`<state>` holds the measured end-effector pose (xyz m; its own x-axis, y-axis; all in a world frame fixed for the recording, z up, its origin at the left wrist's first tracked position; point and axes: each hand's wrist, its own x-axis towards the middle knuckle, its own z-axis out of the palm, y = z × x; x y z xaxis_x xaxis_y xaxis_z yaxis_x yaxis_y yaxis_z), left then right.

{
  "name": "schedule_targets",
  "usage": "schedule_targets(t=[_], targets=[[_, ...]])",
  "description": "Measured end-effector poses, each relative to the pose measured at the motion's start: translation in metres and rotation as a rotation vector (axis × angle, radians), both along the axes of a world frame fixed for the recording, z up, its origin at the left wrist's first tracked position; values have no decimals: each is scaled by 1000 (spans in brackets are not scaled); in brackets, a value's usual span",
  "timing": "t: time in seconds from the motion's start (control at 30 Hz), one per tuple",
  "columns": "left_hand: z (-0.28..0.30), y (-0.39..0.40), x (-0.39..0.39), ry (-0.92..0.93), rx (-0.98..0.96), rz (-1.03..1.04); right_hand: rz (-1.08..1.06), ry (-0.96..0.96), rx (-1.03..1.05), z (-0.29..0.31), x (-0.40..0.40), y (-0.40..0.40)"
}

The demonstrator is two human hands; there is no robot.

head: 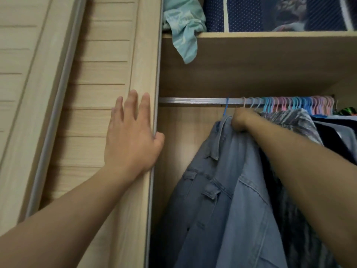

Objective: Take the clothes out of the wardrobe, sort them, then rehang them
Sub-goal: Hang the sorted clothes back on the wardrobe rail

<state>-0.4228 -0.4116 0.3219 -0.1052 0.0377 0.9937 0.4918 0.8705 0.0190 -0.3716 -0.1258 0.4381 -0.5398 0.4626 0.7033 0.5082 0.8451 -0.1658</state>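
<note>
Up at the rail, the right hand [239, 120] grips the denim jacket [222, 190] by its collar, jacket hanging below; the left hand [131, 132] rests flat on the wardrobe door [108, 74].

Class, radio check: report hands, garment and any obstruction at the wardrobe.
Left hand flat on sliding door, thumb round its edge. Right hand grips denim jacket at collar, blue hanger on rail. Packed hangers crowd right side.

Two bare forearms, no sleeves in view. Left hand [131, 132] and right hand [240, 120]: no rings, watch, gloves. Short plain nails on left fingers [133, 99].
</note>
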Motion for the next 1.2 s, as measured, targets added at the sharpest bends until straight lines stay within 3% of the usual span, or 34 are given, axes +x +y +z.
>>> schedule_targets(t=[0.1,0.2,0.5,0.73,0.83,0.93,1.07,1.2], targets=[[1,2,0,-9,-2,8,-64,87,159,-14,-3,8],[1,1,0,-3,-6,19,-170,44,319,-18,3,6],[5,-1,-6,17,-65,67,-282,15,180,-10,16,36],[2,5,-10,-12,-49,52,-238,-3,244,-39,32,12],[-29,4,-4,-46,-90,18,-42,72,124,-90,63,-3],[-90,5,18,-77,43,-222,102,171,-20,-160,99,-19],[-177,44,77,-198,87,-542,254,-57,-42,-288,137,-46],[-272,102,168,-625,-171,-986,390,-254,-56,-414,238,-79]])
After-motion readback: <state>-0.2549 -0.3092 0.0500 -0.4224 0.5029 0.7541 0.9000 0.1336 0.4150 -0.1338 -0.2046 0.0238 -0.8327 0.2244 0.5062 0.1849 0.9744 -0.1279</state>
